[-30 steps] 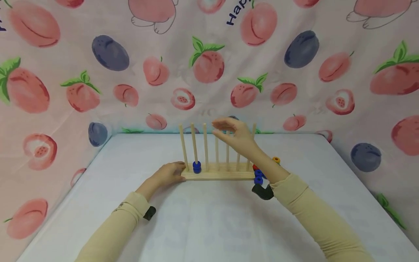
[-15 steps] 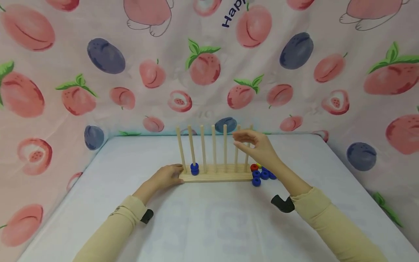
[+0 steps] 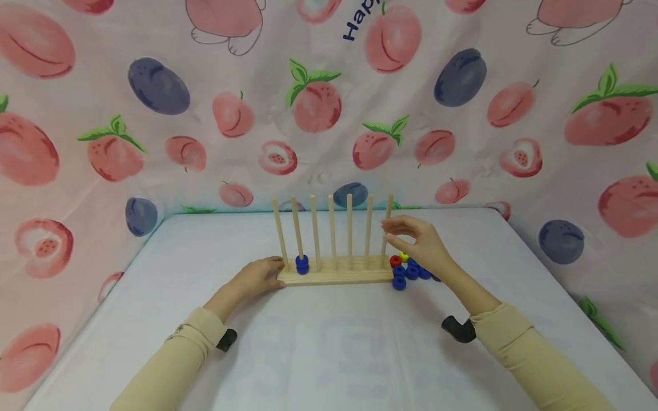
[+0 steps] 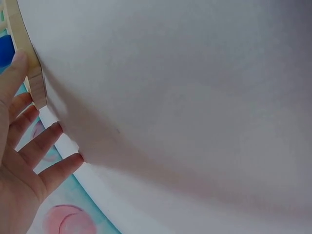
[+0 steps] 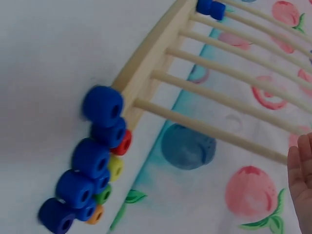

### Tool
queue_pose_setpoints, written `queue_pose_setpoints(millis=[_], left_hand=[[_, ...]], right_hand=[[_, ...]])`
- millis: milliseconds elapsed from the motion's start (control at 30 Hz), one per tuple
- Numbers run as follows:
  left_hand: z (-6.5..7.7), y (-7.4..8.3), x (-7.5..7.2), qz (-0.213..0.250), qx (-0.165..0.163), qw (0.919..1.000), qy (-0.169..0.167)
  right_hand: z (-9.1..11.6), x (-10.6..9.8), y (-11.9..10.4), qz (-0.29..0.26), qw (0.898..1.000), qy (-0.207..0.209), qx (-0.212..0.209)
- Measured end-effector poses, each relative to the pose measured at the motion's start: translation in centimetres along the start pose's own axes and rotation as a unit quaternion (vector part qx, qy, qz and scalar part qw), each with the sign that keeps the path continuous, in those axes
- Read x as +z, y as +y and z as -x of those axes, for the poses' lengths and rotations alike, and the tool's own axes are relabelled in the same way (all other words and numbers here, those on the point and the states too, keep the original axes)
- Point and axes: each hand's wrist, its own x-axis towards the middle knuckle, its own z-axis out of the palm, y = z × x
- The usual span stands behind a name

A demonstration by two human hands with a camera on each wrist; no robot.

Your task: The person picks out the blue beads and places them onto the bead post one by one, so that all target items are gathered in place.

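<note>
A wooden peg stand (image 3: 339, 277) with a row of upright wooden pegs is on the white table. Two blue beads (image 3: 302, 264) are stacked on its second peg from the left. My left hand (image 3: 255, 278) holds the left end of the base, thumb on one side and fingers on the other; in the left wrist view the outer fingers (image 4: 61, 173) spread over the cloth. Near the rightmost peg, my right hand (image 3: 422, 242) hovers above the loose beads with fingers loosely curved and nothing between them. Only part of that hand (image 5: 302, 180) appears in the right wrist view.
Loose blue beads (image 5: 90, 158) lie in a cluster against the right end of the stand. Beside them are a red bead (image 5: 124, 142), a yellow bead (image 5: 115, 168), a green bead (image 5: 103, 195) and an orange bead (image 5: 95, 214). A fruit-print cloth (image 3: 319, 108) hangs behind the table.
My right hand has moved right and down, from above the middle pegs to the rightmost peg and the loose beads. The left hand stays on the stand's end.
</note>
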Motion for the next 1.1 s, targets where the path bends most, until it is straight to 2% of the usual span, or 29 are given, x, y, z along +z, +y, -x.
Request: queue_pose_setpoints(millis=[233, 533, 900, 1100], left_hand=[[0.1, 0.4, 0.0, -0.004, -0.003, 1.0000, -0.003], [0.3, 0.3, 0.1, -0.007, -0.011, 0.9999, -0.003], [0.1, 0.2, 0.2, -0.006, -0.010, 0.9999, -0.004], [0.4, 0.5, 0.2, 0.006, -0.025, 0.9996, -0.008]], right_hand=[[1.3, -0.5, 2.2, 0.008, 1.000, -0.025, -0.015], [2.7, 0.1, 4.2, 0.025, 0.996, -0.080, 0.019], [4.1, -0.2, 6.2, 0.061, 0.991, -0.121, -0.017], [4.6, -0.3, 6.3, 0.061, 0.986, -0.152, 0.021]])
